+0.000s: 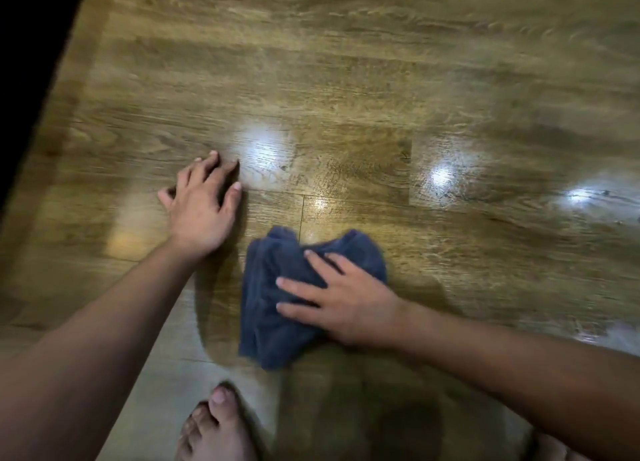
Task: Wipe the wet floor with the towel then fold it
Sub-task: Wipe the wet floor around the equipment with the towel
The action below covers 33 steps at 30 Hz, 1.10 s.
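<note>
The right hand (349,304) lies open on the bunched towel (277,308), the left hand (201,207) open on the shiny floor (381,79), so wiping looks half done and folding is not started

Dim warm indoor light, coming from overhead. Floor (346,79) is glaring w/ white hotspots mid-frame and to the right, sheen spreading around them. Towel (277,304) is blurring at its edges; right hand (349,304) is smearing slightly too. Far floor grain is streaking soft. Arms are casting dark shadows at bottom center. Top-left corner is going black; wide-angle bend is showing at the edges.
</note>
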### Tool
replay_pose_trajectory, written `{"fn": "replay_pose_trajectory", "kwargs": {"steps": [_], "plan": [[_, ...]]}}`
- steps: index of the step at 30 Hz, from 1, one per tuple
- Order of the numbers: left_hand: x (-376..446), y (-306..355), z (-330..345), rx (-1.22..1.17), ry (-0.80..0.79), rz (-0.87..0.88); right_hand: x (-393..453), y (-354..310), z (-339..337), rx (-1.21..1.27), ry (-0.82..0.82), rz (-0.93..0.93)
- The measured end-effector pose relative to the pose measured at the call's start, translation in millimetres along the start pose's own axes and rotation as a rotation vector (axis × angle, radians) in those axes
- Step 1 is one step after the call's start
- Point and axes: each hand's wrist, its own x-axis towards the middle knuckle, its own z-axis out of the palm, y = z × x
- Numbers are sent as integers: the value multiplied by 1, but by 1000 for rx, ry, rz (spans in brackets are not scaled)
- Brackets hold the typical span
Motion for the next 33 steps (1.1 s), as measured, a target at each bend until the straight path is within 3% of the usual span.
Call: {"fn": "replay_pose_trajectory", "kwargs": {"steps": [8,11,13,17,25,29,33], "plan": [[-1,-3,0,-24,34,6,63,188,-52,102,245,828],[1,-7,-1,-69,40,22,85,200,-59,189,303,1089],[2,-12,-1,-114,47,24,98,181,-59,167,290,1148],[4,-11,-3,-279,67,-45,110,107,-53,104,242,982],[18,-14,-32,-428,-114,-124,86,-91,-9,22,211,210],[10,-13,-38,-453,-182,-132,69,-82,-8,6,185,113],[-4,-11,-25,-396,-148,-83,61,-14,-18,24,120,274]]}}
